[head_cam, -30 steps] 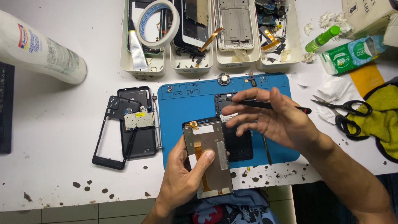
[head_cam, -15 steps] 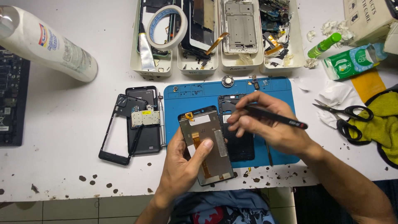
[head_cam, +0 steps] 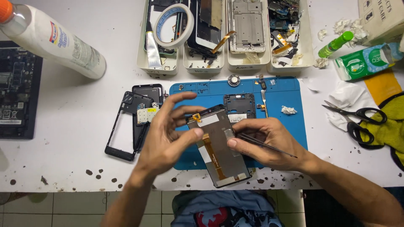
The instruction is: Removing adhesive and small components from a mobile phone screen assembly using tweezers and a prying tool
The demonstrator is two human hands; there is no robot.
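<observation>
Phone screen panel is out of its frame — left hand pinching its edge, right hand pinching tweezers — reassembly not begun

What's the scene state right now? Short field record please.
left hand: left hand grips the left edge of the phone screen panel, back side up
right hand: right hand touches the panel's right edge and holds slim tweezers
surface: blue work mat on a white table
beside mat: black phone frame on the left, scissors on the right
behind: parts trays, tape roll
</observation>
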